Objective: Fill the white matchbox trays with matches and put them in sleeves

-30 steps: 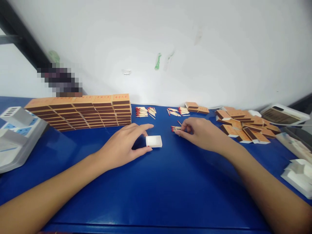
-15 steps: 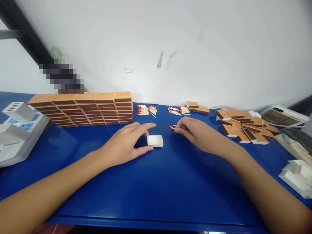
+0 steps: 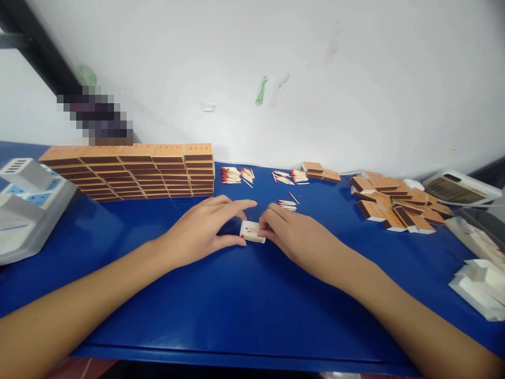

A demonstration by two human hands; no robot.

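Observation:
A small white matchbox tray (image 3: 249, 230) lies on the blue table (image 3: 252, 305) between my hands, with a few red-tipped matches showing inside it. My left hand (image 3: 201, 229) steadies the tray's left end, thumb below it and forefinger stretched over it. My right hand (image 3: 292, 234) is at the tray's right end, fingertips pinched together on matches that reach into the tray. A small bundle of loose matches (image 3: 287, 204) lies just behind my right hand.
A wall of stacked orange matchboxes (image 3: 134, 171) stands at the back left. Match piles (image 3: 231, 175) lie behind the hands. Loose orange sleeves (image 3: 394, 202) are heaped at the right, white trays (image 3: 479, 284) at the far right, a grey device (image 3: 27, 205) at the left.
My right hand left the small match bundle and came left to the tray with matches pinched in it. Matches now show in the tray. My left hand stayed on the tray.

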